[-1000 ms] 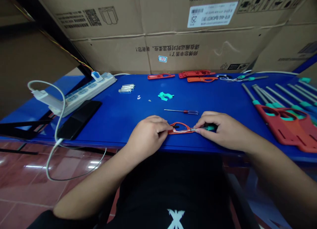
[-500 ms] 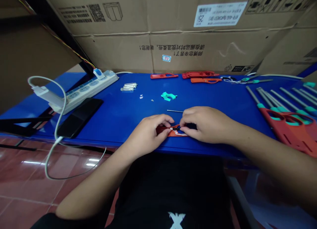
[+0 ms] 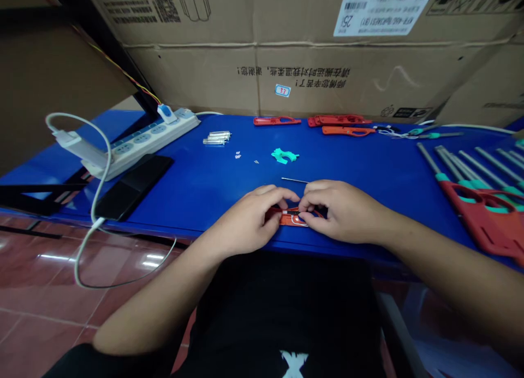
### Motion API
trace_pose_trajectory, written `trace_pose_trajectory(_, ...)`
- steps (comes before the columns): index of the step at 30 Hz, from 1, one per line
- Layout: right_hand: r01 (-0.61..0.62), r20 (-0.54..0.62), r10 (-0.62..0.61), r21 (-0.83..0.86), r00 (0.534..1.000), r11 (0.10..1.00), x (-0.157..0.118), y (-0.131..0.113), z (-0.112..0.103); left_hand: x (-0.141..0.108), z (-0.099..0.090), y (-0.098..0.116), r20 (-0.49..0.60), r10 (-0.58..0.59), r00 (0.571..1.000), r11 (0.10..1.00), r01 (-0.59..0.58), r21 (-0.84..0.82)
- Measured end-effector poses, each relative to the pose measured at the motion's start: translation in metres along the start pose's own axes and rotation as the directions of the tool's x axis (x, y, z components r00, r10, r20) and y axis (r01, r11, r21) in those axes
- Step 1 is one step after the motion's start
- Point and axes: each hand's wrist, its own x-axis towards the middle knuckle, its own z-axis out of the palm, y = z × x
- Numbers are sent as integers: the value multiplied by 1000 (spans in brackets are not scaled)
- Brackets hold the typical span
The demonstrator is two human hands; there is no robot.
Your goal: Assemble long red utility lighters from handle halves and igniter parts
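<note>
Both of my hands meet at the front of the blue table. Between them is an orange-red plastic handle [image 3: 291, 220] with a white wire and a small black piece on it, partly hidden by my fingers. My left hand [image 3: 256, 217] grips its left end, and my right hand [image 3: 341, 211] pinches its right end. Just beyond my right fingers lies a thin screwdriver [image 3: 295, 180], its handle hidden. Farther back are a teal plastic piece [image 3: 284, 156], several small screws [image 3: 238, 155] and several glass tubes [image 3: 216, 138].
Orange-red handles [image 3: 338, 120] lie along the back of the blue table [image 3: 196, 198]. Red handles with metal rods [image 3: 478, 217] are piled at right. A power strip [image 3: 143, 141], a black phone [image 3: 135, 186] and a white cable [image 3: 98, 143] are at left. Cardboard boxes stand behind.
My right hand has moved left from the teal-handled tool onto the handle, and the tool no longer shows. It now hides the screwdriver's handle. The whole view has tilted slightly.
</note>
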Motion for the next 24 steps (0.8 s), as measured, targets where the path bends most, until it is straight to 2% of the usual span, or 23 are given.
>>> trace_pose_trajectory(5,-37,2,37,77,999,996,3,-1,1,0,3,2,-15,-4,1000,999,5,36)
trace_pose_trajectory(11,-96,12,95,123,995,988,4,1,2,-10,7,6,-106,64,992,977,-41,207)
trace_pose_trajectory(15,-97,0,98,132,995,986,-3,2,-9,-14,5,7,-68,94,993,970,-76,231)
trace_pose_trajectory(19,-25,3,25,94,1000,995,-20,7,-21,-15,4,8,-47,92,995,969,-79,232)
trace_pose_trajectory(24,8,41,-10,38,999,999,-32,10,-15,-14,4,9,-3,46,999,974,-44,224)
